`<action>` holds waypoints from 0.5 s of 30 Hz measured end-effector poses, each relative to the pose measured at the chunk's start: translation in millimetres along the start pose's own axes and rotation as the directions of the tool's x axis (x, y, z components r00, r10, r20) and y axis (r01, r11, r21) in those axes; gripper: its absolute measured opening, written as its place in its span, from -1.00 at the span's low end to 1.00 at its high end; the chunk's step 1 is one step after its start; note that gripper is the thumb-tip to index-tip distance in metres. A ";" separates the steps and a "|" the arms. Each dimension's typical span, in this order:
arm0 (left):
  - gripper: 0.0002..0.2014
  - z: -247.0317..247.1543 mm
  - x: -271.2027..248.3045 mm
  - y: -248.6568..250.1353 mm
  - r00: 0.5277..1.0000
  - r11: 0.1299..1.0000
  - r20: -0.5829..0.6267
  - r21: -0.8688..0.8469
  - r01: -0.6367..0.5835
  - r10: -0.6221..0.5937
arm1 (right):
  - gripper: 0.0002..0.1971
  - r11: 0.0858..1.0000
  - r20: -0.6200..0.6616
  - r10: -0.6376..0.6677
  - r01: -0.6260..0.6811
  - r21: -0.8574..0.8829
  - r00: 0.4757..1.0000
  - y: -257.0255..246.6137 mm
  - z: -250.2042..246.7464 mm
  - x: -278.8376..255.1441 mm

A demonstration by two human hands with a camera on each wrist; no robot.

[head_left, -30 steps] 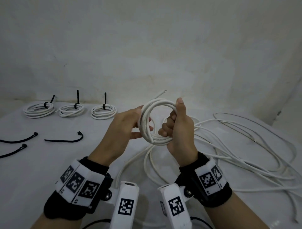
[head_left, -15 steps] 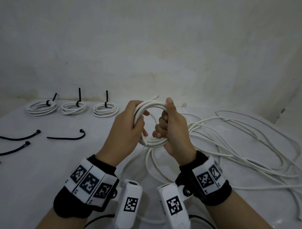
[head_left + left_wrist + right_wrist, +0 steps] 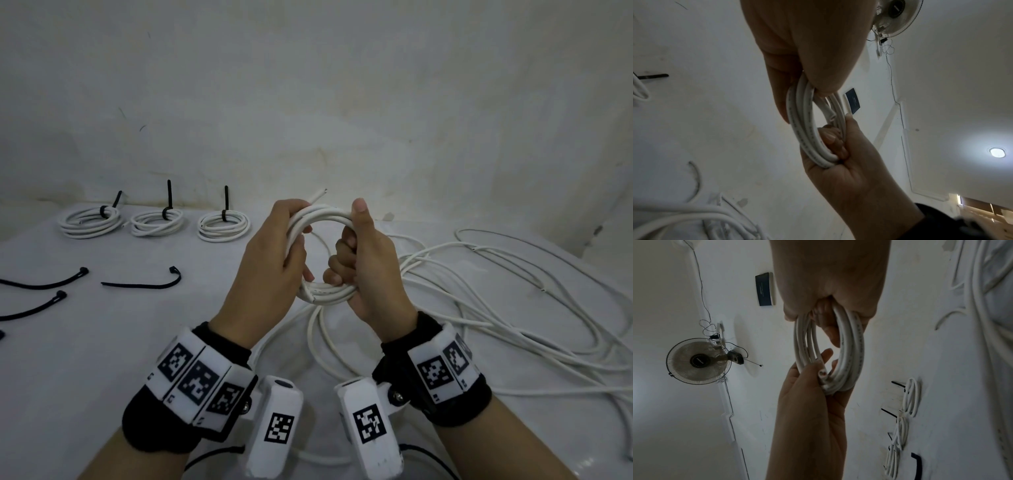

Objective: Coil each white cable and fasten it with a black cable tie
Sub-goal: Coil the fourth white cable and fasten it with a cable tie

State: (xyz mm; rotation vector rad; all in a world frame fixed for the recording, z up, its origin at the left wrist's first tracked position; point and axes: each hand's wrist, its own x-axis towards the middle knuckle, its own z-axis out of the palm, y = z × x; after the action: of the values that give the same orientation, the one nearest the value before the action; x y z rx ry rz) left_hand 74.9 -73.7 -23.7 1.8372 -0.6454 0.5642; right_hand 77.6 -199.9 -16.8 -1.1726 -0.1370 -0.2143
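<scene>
I hold a small coil of white cable (image 3: 329,219) upright above the table, between both hands. My left hand (image 3: 274,253) grips its left side, fingers curled round the turns. My right hand (image 3: 363,253) grips the right side, thumb up along the top arc. One cut cable end (image 3: 317,195) pokes out at the top. The left wrist view shows the coil (image 3: 801,126) pinched at both ends, and the right wrist view shows the same coil (image 3: 851,353). Black cable ties (image 3: 144,282) lie loose on the table to the left; none is on this coil.
Three tied coils (image 3: 157,222) stand in a row at the back left by the wall. More loose ties (image 3: 48,279) lie at the far left. A tangle of loose white cable (image 3: 479,308) covers the table's right half and runs under my hands.
My left hand has wrapped its fingers round the coil's left side, where it only touched it before. Both hands and the coil have shifted slightly left and up.
</scene>
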 end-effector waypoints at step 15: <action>-0.83 -8.2 4.1 -3.0 0.986 0.989 0.090 -0.035 0.146 -0.142 | -0.57 0.987 0.009 -0.127 0.127 -0.099 0.992 3.6 1.7 0.2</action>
State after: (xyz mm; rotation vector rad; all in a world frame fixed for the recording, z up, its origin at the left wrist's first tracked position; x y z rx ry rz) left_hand 79.3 -65.8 -20.4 1.8601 -0.5719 0.3743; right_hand 78.7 -197.0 -19.3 -1.2649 -0.2052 -0.3353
